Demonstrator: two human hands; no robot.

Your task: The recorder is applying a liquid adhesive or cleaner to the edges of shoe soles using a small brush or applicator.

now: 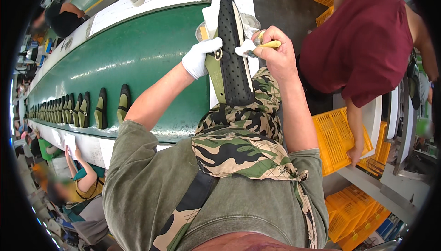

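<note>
My left hand [198, 60], in a white glove, grips a shoe [233, 69] held upright in front of me. The shoe has a black dotted sole turned toward me, and an olive-green upper with a strap and small buckle shows along its left side. White tips [245, 48] curl over the sole's right edge; they look like gloved fingertips, though I cannot be sure. Just to the right, my bare right hand [279, 56] pinches a thin yellow-handled tool [270, 44] close to that edge. The tool's head is hidden.
A green conveyor belt [151, 53] on my left carries a row of similar shoes [83, 109]. Behind the held shoe sits a clear round container [200, 32]. Close on my right, a person in a maroon shirt [363, 40] reaches to a yellow crate [337, 136]. More crates [353, 212] stand nearby.
</note>
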